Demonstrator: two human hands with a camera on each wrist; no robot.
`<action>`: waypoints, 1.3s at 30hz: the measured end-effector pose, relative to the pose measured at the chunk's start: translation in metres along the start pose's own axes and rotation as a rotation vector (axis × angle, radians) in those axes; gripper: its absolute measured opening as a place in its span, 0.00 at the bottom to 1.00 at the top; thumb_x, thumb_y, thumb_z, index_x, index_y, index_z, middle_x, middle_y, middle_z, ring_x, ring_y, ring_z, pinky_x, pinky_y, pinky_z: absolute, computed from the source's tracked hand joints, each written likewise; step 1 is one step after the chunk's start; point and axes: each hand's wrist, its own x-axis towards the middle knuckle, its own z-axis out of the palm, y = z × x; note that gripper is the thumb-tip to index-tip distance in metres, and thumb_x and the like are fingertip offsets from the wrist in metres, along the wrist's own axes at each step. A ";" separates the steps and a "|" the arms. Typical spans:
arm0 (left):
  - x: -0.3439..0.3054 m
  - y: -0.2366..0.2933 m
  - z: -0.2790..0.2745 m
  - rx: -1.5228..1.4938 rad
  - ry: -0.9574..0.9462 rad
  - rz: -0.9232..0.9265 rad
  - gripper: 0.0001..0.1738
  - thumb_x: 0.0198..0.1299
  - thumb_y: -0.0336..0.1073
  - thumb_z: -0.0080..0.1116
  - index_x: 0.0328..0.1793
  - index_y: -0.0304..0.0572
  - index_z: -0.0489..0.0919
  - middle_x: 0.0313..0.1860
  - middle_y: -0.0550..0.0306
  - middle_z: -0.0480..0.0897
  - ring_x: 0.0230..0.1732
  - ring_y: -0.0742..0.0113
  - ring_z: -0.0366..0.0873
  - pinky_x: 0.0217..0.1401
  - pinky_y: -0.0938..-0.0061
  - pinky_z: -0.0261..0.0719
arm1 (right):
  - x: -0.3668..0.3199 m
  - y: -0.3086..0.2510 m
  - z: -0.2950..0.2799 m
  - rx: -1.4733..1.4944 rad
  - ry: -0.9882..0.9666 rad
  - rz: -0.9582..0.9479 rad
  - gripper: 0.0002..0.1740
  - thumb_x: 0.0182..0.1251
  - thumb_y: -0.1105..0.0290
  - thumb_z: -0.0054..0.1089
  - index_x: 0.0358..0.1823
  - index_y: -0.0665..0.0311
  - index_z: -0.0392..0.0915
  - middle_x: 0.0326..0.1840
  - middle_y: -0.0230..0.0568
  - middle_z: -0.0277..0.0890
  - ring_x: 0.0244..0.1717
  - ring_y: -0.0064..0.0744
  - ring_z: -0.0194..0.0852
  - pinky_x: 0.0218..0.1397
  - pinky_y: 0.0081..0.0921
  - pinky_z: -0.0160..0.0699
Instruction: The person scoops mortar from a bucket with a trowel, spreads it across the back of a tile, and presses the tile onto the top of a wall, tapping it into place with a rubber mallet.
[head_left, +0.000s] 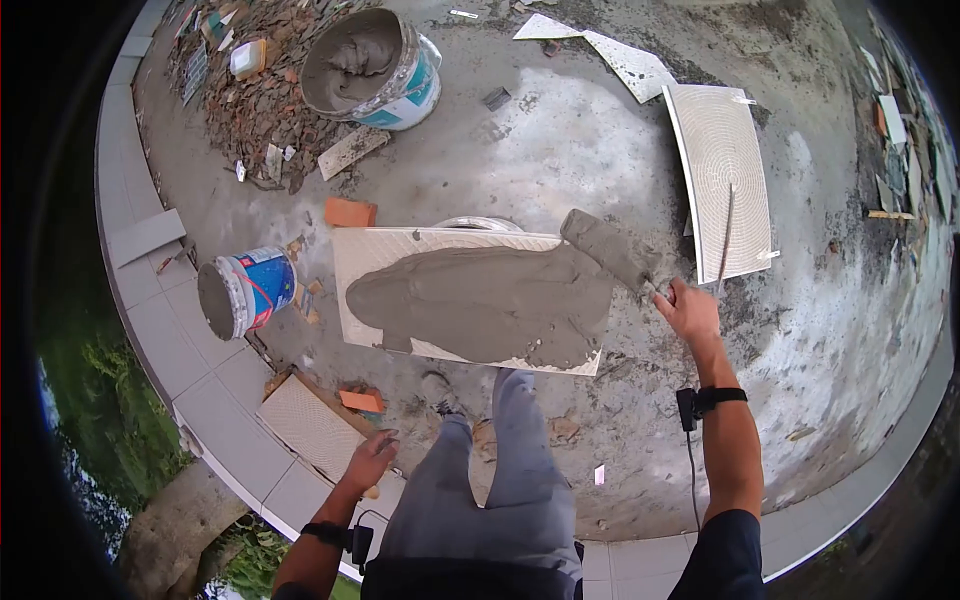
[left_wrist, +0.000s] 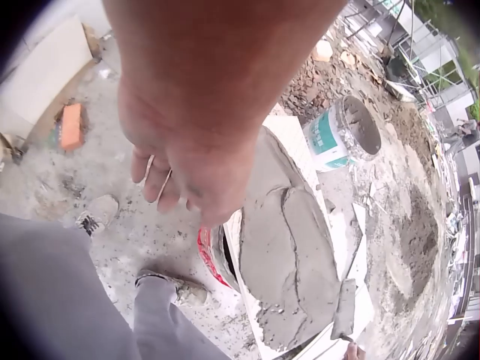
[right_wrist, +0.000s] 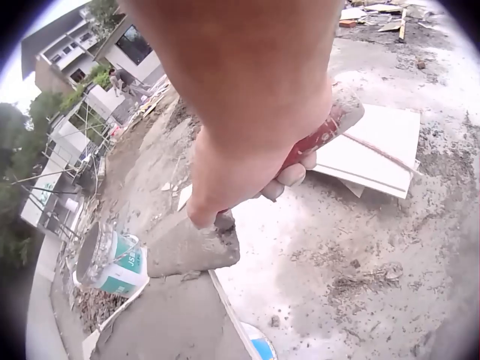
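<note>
My right hand (head_left: pixel 690 310) grips a trowel by its red handle (right_wrist: pixel 311 144). The mortar-coated trowel blade (head_left: pixel 600 243) lies over the right end of a thick grey mortar layer (head_left: pixel 470 300). That layer covers most of a pale tile (head_left: pixel 350 247), leaving its left end and strips of its edges bare. Beneath the tile, a round bucket rim (head_left: pixel 475 223) shows at the far side. My left hand (head_left: pixel 370 462) hangs beside my left leg with loosely bent fingers, holding nothing. In the left wrist view, those fingers (left_wrist: pixel 161 184) are above the ground, left of the tile.
A large mortar bucket (head_left: pixel 405 100) stands at the back beside a rubble heap (head_left: pixel 245 120). On the left is a smaller blue bucket (head_left: pixel 262 290). A ridged tile (head_left: pixel 725 180) with a thin rod across it lies to the right. Orange bricks (head_left: pixel 350 212) sit near the coated tile.
</note>
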 end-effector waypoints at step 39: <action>0.047 -0.271 -0.137 -0.395 -0.030 -0.049 0.22 0.69 0.39 0.57 0.64 0.33 0.75 0.53 0.50 0.82 0.55 0.67 0.77 0.59 0.72 0.74 | -0.080 -0.357 0.104 1.222 -0.083 0.338 0.17 0.69 0.58 0.47 0.25 0.60 0.69 0.14 0.32 0.64 0.13 0.26 0.61 0.17 0.24 0.60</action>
